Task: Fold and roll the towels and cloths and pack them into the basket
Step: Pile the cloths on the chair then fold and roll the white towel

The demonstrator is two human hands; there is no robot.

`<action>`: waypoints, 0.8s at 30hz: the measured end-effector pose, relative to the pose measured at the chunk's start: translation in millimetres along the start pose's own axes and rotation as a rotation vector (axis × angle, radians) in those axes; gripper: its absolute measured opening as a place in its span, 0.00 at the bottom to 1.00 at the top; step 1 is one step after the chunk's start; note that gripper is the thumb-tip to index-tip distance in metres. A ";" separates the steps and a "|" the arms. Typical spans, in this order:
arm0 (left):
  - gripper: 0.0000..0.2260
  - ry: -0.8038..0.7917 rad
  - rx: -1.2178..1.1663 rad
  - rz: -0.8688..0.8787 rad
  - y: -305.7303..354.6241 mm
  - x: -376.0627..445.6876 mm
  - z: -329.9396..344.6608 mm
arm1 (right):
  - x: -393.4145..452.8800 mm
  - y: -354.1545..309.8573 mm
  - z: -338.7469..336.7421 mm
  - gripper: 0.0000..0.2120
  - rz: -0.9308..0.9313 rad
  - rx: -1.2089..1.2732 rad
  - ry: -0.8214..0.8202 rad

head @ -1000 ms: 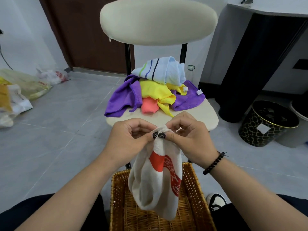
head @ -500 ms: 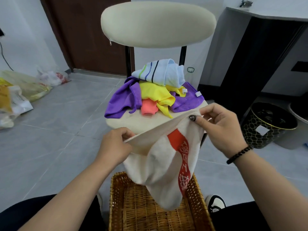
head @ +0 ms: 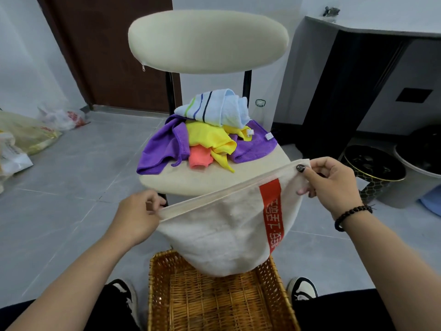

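I hold a cream towel (head: 222, 230) with a red printed stripe stretched by its top hem. My left hand (head: 137, 215) pinches the left corner, and my right hand (head: 331, 182) pinches the right corner, higher up. The towel sags down over a wicker basket (head: 214, 297) that stands on the floor between my feet and holds nothing visible. On the cream chair seat (head: 191, 180) behind lies a heap: a purple cloth (head: 160, 149), a yellow cloth (head: 207, 137), a coral cloth (head: 199, 157) and a light blue striped towel (head: 219, 108) on top.
The chair's padded backrest (head: 207, 41) rises ahead. A black and gold bin (head: 374, 170) and a white bucket (head: 417, 177) stand at the right near a dark cabinet (head: 346, 87). Plastic bags (head: 26, 134) lie on the floor at the left, before a brown door (head: 112, 51).
My hands, together at the towel's top a second ago, have drawn apart. The hem is now stretched out wide, the right hand going up and rightward, the towel spreading open over the basket.
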State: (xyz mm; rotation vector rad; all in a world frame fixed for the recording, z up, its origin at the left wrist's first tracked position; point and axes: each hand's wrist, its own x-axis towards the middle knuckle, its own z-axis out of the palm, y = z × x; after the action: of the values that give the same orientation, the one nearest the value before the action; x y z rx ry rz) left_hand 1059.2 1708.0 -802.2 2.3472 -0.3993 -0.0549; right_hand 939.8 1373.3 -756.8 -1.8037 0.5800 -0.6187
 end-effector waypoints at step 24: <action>0.06 -0.214 0.565 -0.081 -16.0 -0.9 -18.4 | -15.7 -12.6 33.7 0.04 -0.216 -0.010 -0.134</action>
State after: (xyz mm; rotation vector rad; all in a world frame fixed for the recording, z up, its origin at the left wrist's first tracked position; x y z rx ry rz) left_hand 1065.5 1731.5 -799.9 2.9282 -0.4698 -0.2644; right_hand 951.5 1410.8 -756.1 -1.9157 0.3006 -0.6345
